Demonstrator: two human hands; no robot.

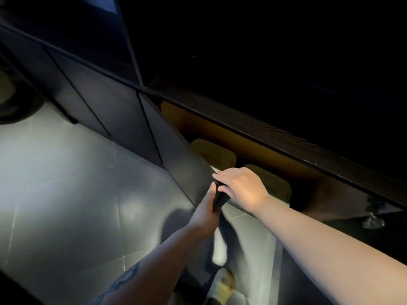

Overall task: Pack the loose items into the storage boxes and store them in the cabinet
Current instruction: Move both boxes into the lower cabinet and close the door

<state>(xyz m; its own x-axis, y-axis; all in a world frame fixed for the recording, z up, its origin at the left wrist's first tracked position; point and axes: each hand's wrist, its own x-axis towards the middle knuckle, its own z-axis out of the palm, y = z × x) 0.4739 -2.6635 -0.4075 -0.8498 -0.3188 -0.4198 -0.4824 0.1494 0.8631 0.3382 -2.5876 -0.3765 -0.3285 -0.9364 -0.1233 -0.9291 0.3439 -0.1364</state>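
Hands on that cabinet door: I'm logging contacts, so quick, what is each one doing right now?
Left hand: grips the cabinet door at its lower corner edge.
Right hand: rests on the door's edge, fingers fairly straight, gripping nothing.

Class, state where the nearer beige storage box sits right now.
In the head view, the nearer beige storage box sits inside the open cabinet, just beyond the right hand and right of the other box.
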